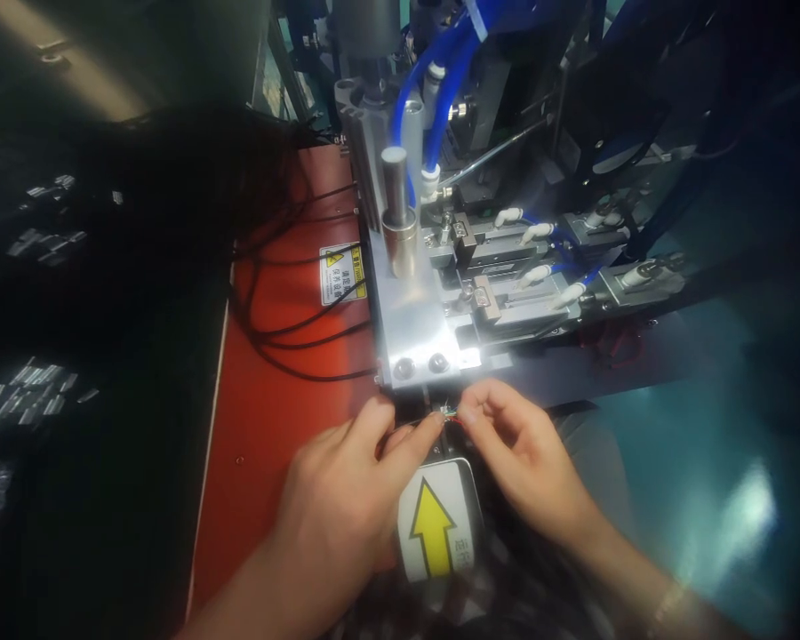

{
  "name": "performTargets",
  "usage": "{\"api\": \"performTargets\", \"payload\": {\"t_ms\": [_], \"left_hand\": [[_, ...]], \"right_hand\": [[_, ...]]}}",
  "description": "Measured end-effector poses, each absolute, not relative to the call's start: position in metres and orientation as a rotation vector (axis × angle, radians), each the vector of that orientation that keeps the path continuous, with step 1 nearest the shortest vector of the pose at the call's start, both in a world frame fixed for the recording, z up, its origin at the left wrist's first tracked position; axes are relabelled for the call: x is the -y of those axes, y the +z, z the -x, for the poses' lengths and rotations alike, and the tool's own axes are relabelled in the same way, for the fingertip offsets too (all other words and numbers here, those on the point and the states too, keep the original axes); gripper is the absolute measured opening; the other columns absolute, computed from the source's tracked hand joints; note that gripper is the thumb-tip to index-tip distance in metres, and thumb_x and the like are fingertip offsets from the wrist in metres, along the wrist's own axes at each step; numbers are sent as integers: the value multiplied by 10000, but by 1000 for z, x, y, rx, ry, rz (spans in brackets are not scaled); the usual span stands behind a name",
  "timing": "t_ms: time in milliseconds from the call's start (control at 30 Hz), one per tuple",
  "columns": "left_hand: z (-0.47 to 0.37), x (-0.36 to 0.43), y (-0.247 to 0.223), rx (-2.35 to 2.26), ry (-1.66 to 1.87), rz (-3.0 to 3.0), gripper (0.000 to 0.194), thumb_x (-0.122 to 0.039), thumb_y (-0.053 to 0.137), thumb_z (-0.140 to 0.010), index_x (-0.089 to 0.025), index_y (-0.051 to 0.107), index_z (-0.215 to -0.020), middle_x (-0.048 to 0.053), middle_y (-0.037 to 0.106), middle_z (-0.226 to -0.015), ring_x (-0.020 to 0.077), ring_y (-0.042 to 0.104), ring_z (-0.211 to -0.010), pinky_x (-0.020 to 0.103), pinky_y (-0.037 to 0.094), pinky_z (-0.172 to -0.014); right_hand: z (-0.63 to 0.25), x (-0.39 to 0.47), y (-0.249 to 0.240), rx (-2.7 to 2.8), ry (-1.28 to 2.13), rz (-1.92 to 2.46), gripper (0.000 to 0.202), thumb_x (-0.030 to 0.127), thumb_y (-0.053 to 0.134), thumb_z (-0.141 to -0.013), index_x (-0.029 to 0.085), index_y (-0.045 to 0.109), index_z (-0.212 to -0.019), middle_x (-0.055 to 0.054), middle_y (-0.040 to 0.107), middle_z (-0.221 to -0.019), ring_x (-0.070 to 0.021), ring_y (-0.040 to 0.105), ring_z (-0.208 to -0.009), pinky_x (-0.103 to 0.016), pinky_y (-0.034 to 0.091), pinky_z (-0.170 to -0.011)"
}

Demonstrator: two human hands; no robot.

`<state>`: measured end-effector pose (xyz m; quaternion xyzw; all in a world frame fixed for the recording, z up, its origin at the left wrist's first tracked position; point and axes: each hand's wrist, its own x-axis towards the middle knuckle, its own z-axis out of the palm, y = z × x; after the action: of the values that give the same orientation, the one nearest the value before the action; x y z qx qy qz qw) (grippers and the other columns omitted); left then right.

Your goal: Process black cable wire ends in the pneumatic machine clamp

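Note:
In the head view, my left hand (347, 480) is closed, with its thumb and finger at the left side of a small whitish piece with thin coloured wires (448, 412). My right hand (526, 453) pinches the wires' right end between thumb and index finger, the other fingers curled. The piece lies just below the front edge of a shiny metal machine block (417, 329) with two bolts. Its exact kind is too small to make out. Below the hands is a white plate with a yellow arrow (433, 524).
A red machine base (286, 311) with black cables (293, 338) and a warning label (343, 274) lies left. Behind stand a metal post (398, 204), blue air hoses (444, 98) and pneumatic slides (520, 293). Several small shiny pieces (30, 396) lie on the dark surface at far left.

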<state>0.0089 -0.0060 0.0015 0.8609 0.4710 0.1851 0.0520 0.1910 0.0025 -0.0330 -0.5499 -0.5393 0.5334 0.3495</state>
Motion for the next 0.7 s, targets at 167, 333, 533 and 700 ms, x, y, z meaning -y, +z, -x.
{"api": "performTargets", "payload": {"t_ms": [167,333,533,700], "left_hand": [[-10,6,2,-1437,578,-2625,357,-158,402,-925,-184,714,-1096,39,532,-664,118,554,-512,198,439,-433],[-9,6,0,-1419,584,-2627,349,-147,416,-917,-176,711,-1103,44,534,-671,127,554,-521,211,445,-438],[-8,7,-1,-1428,564,-2651,358,-136,406,-927,-186,699,-1126,38,525,-675,128,539,-516,213,423,-434],[-8,6,-1,-1411,565,-2670,347,-126,422,-918,-187,699,-1119,33,528,-681,126,539,-514,212,415,-434]], "right_hand": [[-194,-1,-32,1682,1076,1433,111,211,485,-923,200,512,-816,26,514,-681,-122,483,-604,-249,374,-560],[-191,-3,-28,1647,1119,1478,131,223,475,-919,201,503,-793,28,507,-668,-119,481,-588,-240,376,-544],[-189,-3,-20,1551,1305,1571,179,282,459,-928,204,497,-772,29,493,-645,-120,469,-561,-232,373,-509],[-192,-3,-19,1728,1105,1565,144,251,471,-908,199,515,-781,23,507,-653,-125,462,-568,-248,347,-524]]}}
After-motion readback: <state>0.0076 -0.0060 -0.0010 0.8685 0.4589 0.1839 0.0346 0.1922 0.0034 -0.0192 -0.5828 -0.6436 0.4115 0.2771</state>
